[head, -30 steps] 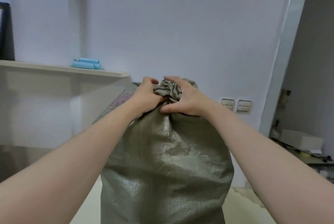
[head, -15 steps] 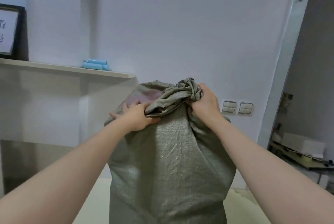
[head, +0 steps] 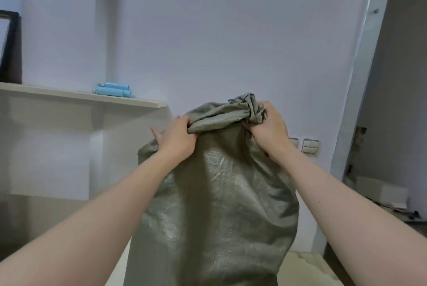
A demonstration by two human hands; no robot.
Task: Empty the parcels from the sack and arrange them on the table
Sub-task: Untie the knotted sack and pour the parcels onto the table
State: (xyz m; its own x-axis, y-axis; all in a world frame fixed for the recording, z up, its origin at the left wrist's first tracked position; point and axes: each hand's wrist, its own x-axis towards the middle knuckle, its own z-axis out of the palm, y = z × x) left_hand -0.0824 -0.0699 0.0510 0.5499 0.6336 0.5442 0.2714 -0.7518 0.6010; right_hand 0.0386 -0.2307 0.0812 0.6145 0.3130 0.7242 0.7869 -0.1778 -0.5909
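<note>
The sack stands upright on the bench, full and rounded, its mouth gathered into a twisted knot of cloth at the top. No parcels can be seen. Judging by the bulge they are all inside, so the emptying has not begun and the step in hand looks like opening the mouth.

The grip suits that. The right hand is closed round the twisted bunch at the sack's top right corner, fingers curled over it. The left hand grips the loose fold at the sack's top left, thumb on the near side and the other fingers reaching behind the cloth, one of them sticking out past the sack's edge. Between the two hands the fold is drawn taut – a likely way to work the twist loose while the sack stays standing.

Both forearms reach forward and slightly up from the bottom corners of the view, nearly straight, meeting at the sack's top.

Left of the sack a shelf carries blue tubes; right of the sack, on the wall, are two switches.
</note>
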